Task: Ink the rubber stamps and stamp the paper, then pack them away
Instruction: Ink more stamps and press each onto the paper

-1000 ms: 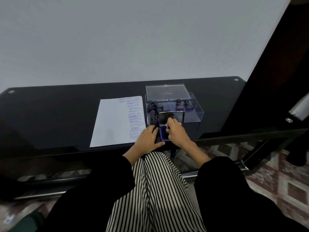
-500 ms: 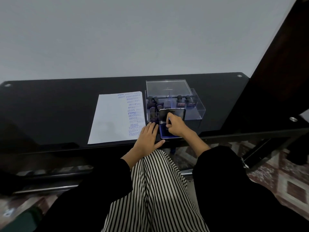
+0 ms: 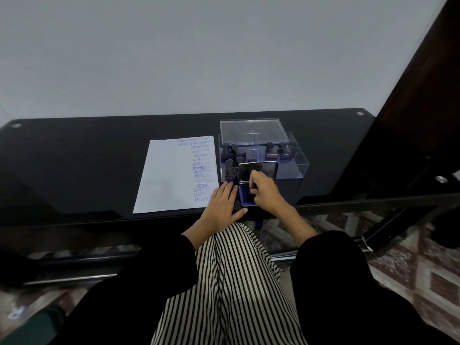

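Only the head view here, looking down at a black glossy table (image 3: 74, 158).

The left hand (image 3: 220, 207) lies flat on the table with its fingers straight and together, gripping nothing. It sits just left of the ink pad (image 3: 244, 198), thumb sticking out along the pad's near edge.

The right hand (image 3: 267, 192) is over the blue ink pad with its fingers curled down towards the pad surface, index tip up by the pad's raised lid (image 3: 257, 169). It looks like a pinch, but honestly I can't tell whether there's a stamp in there, since the hand hides whatever is under it.

The ink pad is at the near edge of the table, right in front of the clear box (image 3: 295, 160). The box is open, with its clear lid (image 3: 251, 130) propped at the far side. Dark-handled stamps (image 3: 231, 155) stand in its left compartment, and two more stamps (image 3: 276, 150) are on the right.

The paper (image 3: 169, 175) lies left of the box, and a column of blue prints runs down its right side: SAMPLE, FRAGILE, AIR MAIL, AMENDED.

Closer in are the black sleeves and striped fabric (image 3: 229, 282) over the lap.
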{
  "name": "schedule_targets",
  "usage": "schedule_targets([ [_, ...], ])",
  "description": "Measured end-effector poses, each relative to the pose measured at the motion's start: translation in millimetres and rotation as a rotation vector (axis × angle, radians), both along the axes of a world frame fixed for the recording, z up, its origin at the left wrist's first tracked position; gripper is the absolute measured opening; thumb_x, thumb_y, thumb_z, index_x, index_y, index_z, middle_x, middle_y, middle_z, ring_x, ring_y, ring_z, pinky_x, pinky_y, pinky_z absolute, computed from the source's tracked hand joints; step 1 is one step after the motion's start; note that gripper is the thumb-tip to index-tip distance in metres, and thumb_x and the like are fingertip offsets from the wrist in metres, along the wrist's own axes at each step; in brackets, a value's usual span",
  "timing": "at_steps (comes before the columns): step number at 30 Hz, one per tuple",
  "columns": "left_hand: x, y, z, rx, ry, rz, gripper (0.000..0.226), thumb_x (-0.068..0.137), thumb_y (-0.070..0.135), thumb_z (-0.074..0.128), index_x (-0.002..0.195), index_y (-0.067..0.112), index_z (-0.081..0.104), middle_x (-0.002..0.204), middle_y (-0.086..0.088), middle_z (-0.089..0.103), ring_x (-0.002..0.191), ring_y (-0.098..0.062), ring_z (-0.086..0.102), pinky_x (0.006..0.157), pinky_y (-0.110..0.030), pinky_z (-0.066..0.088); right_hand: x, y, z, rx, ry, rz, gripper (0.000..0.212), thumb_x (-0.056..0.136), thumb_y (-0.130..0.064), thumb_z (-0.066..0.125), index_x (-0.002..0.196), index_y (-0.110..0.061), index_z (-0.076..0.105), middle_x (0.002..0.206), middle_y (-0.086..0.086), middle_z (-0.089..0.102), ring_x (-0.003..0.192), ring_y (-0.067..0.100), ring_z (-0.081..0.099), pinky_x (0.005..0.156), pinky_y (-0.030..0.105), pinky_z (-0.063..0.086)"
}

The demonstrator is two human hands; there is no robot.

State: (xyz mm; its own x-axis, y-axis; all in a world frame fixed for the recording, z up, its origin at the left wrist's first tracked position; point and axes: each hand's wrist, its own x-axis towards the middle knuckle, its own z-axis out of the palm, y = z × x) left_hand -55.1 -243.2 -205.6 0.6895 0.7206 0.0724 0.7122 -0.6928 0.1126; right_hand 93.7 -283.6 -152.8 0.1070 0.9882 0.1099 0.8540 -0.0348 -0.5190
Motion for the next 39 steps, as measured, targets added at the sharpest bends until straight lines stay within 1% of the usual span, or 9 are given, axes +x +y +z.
schedule_targets([
  [3,0,1,-1,0.004,0.007,0.000,0.081,0.091,0.062,0.022,0.148,0.004,0.013,0.156,-0.013,0.013,0.145,-0.026,0.007,0.120,-0.036,0.005,4,10,7,-0.084,0.030,0.016,0.024,0.082,0.012,0.050,0.083,-0.010,0.039,0.091,0.006,0.047,0.082,0.020,0.047,0.064,0.028,0.036],
  [7,0,2,-3,-0.014,0.004,-0.003,0.075,0.095,0.053,0.031,0.149,0.005,0.011,0.156,-0.012,0.011,0.146,-0.025,0.005,0.120,-0.037,0.005,7,12,6,-0.106,0.057,0.012,0.024,0.083,0.011,0.051,0.082,-0.011,0.040,0.091,0.007,0.049,0.085,0.024,0.051,0.070,0.034,0.041],
  [12,0,1,-3,-0.012,-0.006,-0.002,0.075,0.095,0.053,0.031,0.149,0.005,0.011,0.157,-0.011,0.011,0.146,-0.025,0.005,0.120,-0.037,0.004,-1,-1,-4,0.030,0.026,0.002,0.032,0.078,0.017,0.053,0.082,-0.012,0.040,0.094,0.005,0.047,0.083,0.019,0.052,0.062,0.017,0.044],
  [16,0,2,-3,-0.018,-0.011,0.001,0.075,0.095,0.054,0.031,0.149,0.006,0.011,0.157,-0.012,0.011,0.146,-0.025,0.005,0.120,-0.037,0.005,-5,-5,-8,0.076,0.000,0.003,0.033,0.077,0.016,0.055,0.081,-0.012,0.038,0.094,0.006,0.048,0.085,0.019,0.053,0.071,0.024,0.049],
  [20,0,1,-3,-0.023,-0.012,0.001,0.075,0.095,0.054,0.031,0.149,0.006,0.010,0.157,-0.011,0.010,0.146,-0.024,0.005,0.120,-0.037,0.005,-3,-2,-3,0.024,-0.009,0.000,0.030,0.079,0.014,0.054,0.082,-0.012,0.039,0.094,0.005,0.047,0.080,0.019,0.051,0.062,0.022,0.042],
  [24,0,1,-1,-0.016,-0.003,0.001,0.074,0.095,0.053,0.031,0.149,0.006,0.010,0.157,-0.011,0.010,0.146,-0.024,0.005,0.120,-0.036,0.004,1,7,6,-0.081,0.018,-0.009,0.025,0.082,0.011,0.051,0.082,-0.011,0.040,0.092,0.006,0.048,0.084,0.024,0.053,0.070,0.037,0.044],
  [27,0,1,-1,-0.022,-0.013,-0.002,0.074,0.095,0.052,0.032,0.149,0.005,0.011,0.156,-0.012,0.011,0.146,-0.025,0.006,0.119,-0.036,0.004,3,12,9,-0.127,0.048,-0.009,0.022,0.083,0.009,0.051,0.082,-0.010,0.041,0.091,0.008,0.050,0.086,0.026,0.053,0.077,0.041,0.046],
  [34,0,0,-1,-0.013,-0.006,0.008,0.075,0.095,0.053,0.031,0.149,0.006,0.011,0.156,-0.012,0.011,0.146,-0.024,0.005,0.120,-0.036,0.004,-5,-1,-1,0.005,-0.001,-0.034,0.029,0.080,0.012,0.054,0.082,-0.013,0.039,0.090,0.002,0.044,0.078,0.017,0.049,0.064,0.026,0.038],
  [39,0,1,-3,-0.014,-0.003,0.008,0.074,0.095,0.053,0.031,0.149,0.006,0.011,0.157,-0.011,0.011,0.146,-0.024,0.005,0.120,-0.036,0.004,-8,-3,-7,0.060,-0.042,-0.038,0.031,0.080,0.010,0.057,0.082,-0.015,0.038,0.094,0.004,0.048,0.085,0.019,0.053,0.071,0.029,0.048],
])
